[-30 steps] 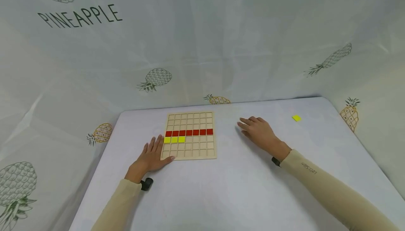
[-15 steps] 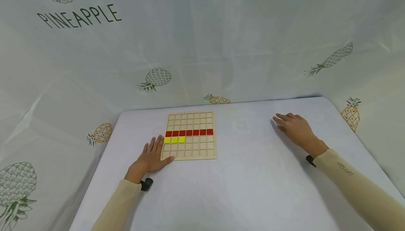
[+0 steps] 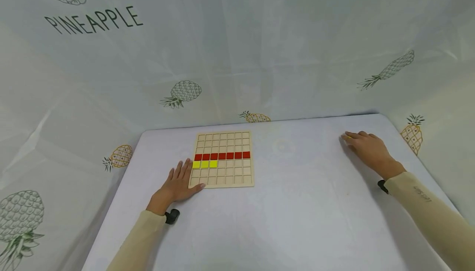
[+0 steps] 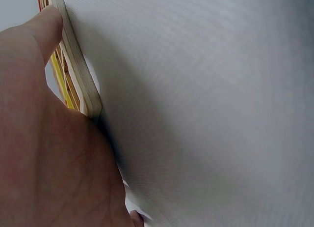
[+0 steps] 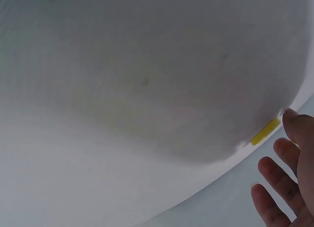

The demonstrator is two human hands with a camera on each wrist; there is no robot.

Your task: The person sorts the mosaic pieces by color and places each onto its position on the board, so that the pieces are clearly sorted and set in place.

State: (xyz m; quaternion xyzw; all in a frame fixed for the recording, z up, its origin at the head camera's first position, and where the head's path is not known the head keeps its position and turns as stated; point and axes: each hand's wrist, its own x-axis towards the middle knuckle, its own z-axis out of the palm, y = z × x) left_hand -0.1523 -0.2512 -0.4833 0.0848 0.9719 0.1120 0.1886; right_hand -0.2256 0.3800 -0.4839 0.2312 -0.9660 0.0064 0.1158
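A wooden grid board [image 3: 233, 180] lies on the white table, with a full row of red tiles [image 3: 222, 156] and three yellow tiles [image 3: 205, 164] in the row beneath it. My left hand [image 3: 178, 186] rests flat at the board's lower left corner, fingers along its left side and thumb on the near edge; the left wrist view has the thumb against the rim [image 4: 81, 74]. Far to the right, my right hand [image 3: 371, 149] reaches over a loose yellow tile [image 5: 265, 131]. Its thumb tip is right by the tile, fingers loosely bent; contact is unclear.
The white table [image 3: 282, 221] ends at the back against a hanging cloth [image 3: 297, 56] printed with pineapples. That cloth also runs along both sides. A dark wrist strap [image 3: 172, 216] is on the left wrist, another on the right.
My right hand has moved right, from beside the board to the loose yellow tile, now mostly covered by the fingers. The left hand and the board have stayed put.
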